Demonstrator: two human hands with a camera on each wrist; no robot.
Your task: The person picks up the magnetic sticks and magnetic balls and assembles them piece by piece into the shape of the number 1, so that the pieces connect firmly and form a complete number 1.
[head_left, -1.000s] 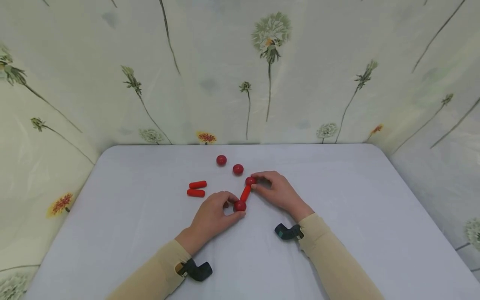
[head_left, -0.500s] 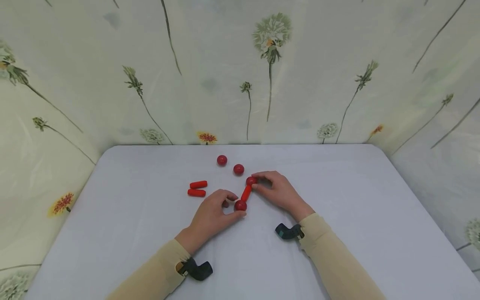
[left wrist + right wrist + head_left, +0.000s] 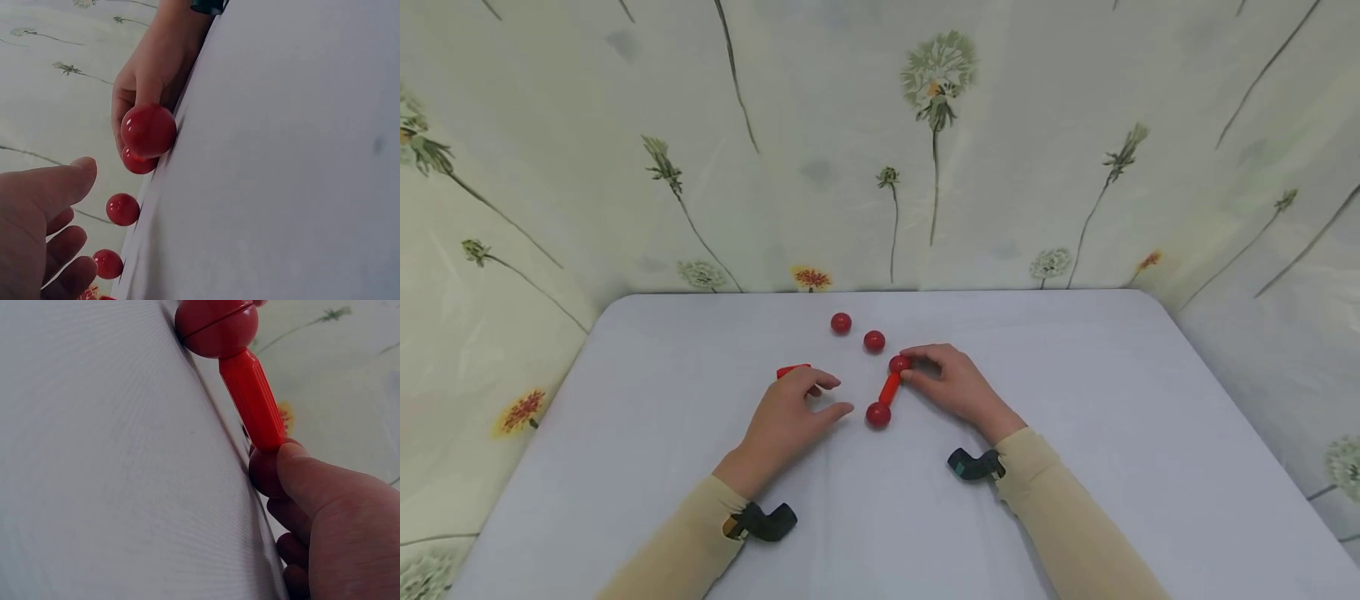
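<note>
In the head view a red rod [image 3: 890, 389] joins two shiny dark-red balls into a dumbbell shape on the table. My right hand [image 3: 952, 383] pinches the far ball [image 3: 898, 364] between thumb and fingers. The near ball [image 3: 878, 415] stands free of both hands. To its left is my left hand [image 3: 786, 425], thumb and fingers apart with nothing between them. A loose red rod [image 3: 792, 371] shows just past the left hand's knuckles. The ribbed joining rod [image 3: 252, 400] slants between its balls in the right wrist view.
Two loose red balls, one farther back [image 3: 841, 323] and one nearer [image 3: 874, 341], lie behind the dumbbell shape. The white table [image 3: 1075, 358] ends at a flower-printed curtain [image 3: 820, 100]. Each wrist carries a small black camera, such as the left one [image 3: 767, 522].
My left hand has let go of the near ball and moved left, covering one of the two loose rods. My right hand keeps its hold in the same place.
</note>
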